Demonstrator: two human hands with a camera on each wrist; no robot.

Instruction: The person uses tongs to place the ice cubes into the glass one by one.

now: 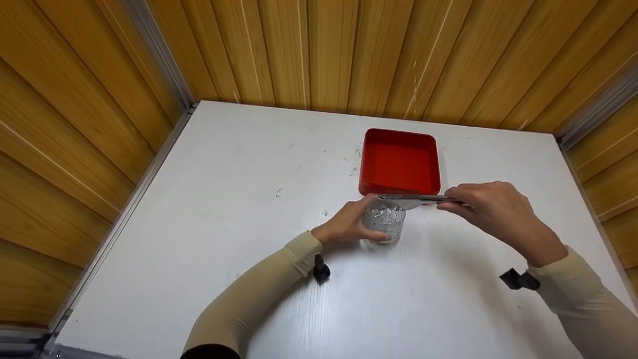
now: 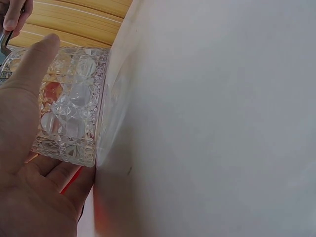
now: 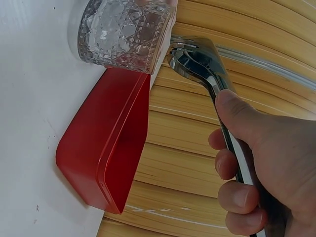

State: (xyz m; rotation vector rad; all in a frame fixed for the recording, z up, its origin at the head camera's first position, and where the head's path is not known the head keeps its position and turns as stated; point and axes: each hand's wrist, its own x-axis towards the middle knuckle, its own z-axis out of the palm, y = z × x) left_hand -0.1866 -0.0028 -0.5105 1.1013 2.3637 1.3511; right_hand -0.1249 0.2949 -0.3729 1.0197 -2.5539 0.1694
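A clear glass tumbler (image 1: 389,222) with a cut diamond pattern stands upright on the white table. My left hand (image 1: 349,222) grips it from the left, with the thumb (image 2: 34,64) along one side and the fingers round the other. In my right hand (image 1: 491,212) are shiny metal serving tongs (image 3: 202,64), the thumb pressing on top and the fingers curled beneath the handle. Their rounded, spoon-like head lies at the tumbler's rim, roughly level; whether it touches the glass I cannot tell. The tumbler's patterned wall hides whether anything is inside.
Just behind the tumbler sits a square red box (image 1: 398,159), open at the top. Wood-patterned panels (image 1: 329,55) wall in the white table (image 1: 239,169) at the back and sides. A few dark specks mark the tabletop.
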